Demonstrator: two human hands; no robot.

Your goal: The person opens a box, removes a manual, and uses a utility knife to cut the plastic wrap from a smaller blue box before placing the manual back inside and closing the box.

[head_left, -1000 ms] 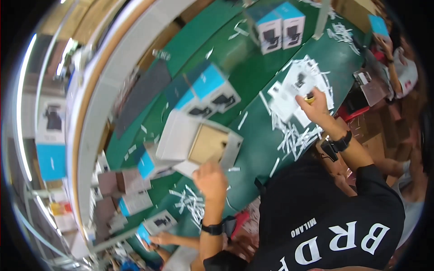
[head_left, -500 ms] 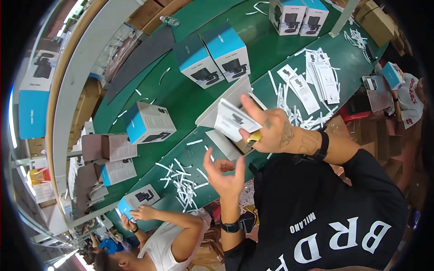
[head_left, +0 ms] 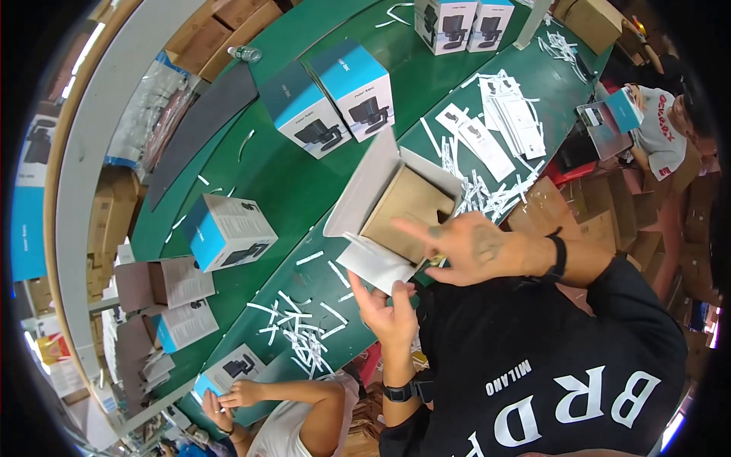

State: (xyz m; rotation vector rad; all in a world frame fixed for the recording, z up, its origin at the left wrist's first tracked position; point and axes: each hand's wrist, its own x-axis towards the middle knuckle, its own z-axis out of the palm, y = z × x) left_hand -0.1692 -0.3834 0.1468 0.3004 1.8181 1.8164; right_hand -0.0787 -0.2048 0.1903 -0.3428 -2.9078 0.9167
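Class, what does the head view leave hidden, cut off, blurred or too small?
All in the head view:
Beneath the brown insert: hidden by it.
Right hand: index finger blurred.
Leaflets: fine print too small.
Blue-and-white box, far left: cut off by the picture's edge.

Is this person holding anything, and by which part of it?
The left hand appears to hold a white panel, perhaps a leaflet or box flap, by its lower edge. Whether the right hand holds anything cannot be told.
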